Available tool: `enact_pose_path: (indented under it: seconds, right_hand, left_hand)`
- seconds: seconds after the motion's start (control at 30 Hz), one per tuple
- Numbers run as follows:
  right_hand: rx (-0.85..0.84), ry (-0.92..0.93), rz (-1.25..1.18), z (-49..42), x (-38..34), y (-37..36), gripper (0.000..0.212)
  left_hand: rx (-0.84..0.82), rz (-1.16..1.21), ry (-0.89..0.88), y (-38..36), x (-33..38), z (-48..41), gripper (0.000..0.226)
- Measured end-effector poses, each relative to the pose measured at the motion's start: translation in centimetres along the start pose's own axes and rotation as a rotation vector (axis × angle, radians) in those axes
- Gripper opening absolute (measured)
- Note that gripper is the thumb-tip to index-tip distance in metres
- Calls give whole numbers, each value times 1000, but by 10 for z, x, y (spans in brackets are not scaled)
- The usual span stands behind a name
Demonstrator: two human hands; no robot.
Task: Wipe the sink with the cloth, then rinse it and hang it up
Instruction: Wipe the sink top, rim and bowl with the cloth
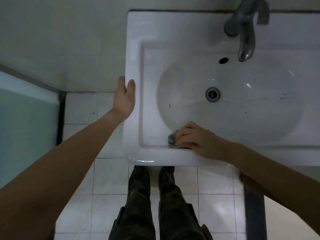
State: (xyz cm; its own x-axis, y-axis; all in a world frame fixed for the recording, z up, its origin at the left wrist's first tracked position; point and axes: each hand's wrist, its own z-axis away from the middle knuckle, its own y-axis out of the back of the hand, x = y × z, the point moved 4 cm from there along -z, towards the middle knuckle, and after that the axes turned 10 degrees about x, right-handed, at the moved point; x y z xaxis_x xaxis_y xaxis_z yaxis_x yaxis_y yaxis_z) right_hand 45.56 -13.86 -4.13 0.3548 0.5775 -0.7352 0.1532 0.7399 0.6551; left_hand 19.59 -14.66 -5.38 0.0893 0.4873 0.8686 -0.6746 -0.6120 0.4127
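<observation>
A white ceramic sink (150, 54) fills the upper right, with a round drain (212, 94) in its basin and an overflow hole (223, 60) above it. My right hand (195, 139) presses a small grey cloth (172, 140) onto the sink's flat ledge near the front left corner; most of the cloth is hidden under my fingers. My left hand (123, 97) grips the sink's left edge, thumb on top of the rim.
A grey metal tap (245, 32) stands at the back of the sink, its spout over the basin. Dark specks dot the basin's right side. White floor tiles and my legs (155, 205) lie below. A frosted glass panel (26, 122) stands at the left.
</observation>
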Motion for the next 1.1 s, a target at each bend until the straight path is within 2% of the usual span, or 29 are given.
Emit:
enact_pose_path:
  seconds: [0.1, 0.2, 0.3, 0.37, 0.43, 0.5, 0.6, 0.7, 0.73, 0.83, 0.93, 1.1]
  right_hand:
    - [32, -162, -11, 51, 34, 34, 44]
    - [76, -340, -17, 73, 59, 61, 26]
    - [345, -459, -135, 57, 54, 76, 23]
    - [437, -402, -197, 24, 23, 63, 22]
    - [414, -217, -171, -18, -15, 32, 24]
    - [308, -52, -122, -56, -45, -5, 22]
    - [283, 26, -90, -69, -54, -32, 13]
    - [189, 111, 36, -44, -47, -28, 27]
    - [166, 114, 53, -34, -42, -23, 31]
    - [144, 61, 100, -4, -18, -7, 34]
    - [181, -83, 89, 28, 11, 11, 31]
    - [291, -375, 84, 41, 57, 27, 20]
  left_hand:
    - [-2, 4, 2, 0, 1, 0, 12]
    - [5, -4, -7, 2, 3, 0, 11]
    - [25, -4, -11, 1, -3, -2, 9]
    - [28, 12, -7, 0, -4, -4, 10]
    - [20, 15, 17, -1, -3, -3, 13]
    - [8, 11, 28, -2, 4, 1, 22]
    - [-12, 30, 29, -4, 4, 2, 23]
    - [-23, 27, 36, -4, 6, 4, 27]
    - [-16, 19, 42, -3, 4, 3, 22]
    - [14, 44, 45, -2, -2, -1, 8]
    - [38, 36, 50, -1, -4, -2, 24]
    - [19, 21, -2, 2, -1, -2, 19]
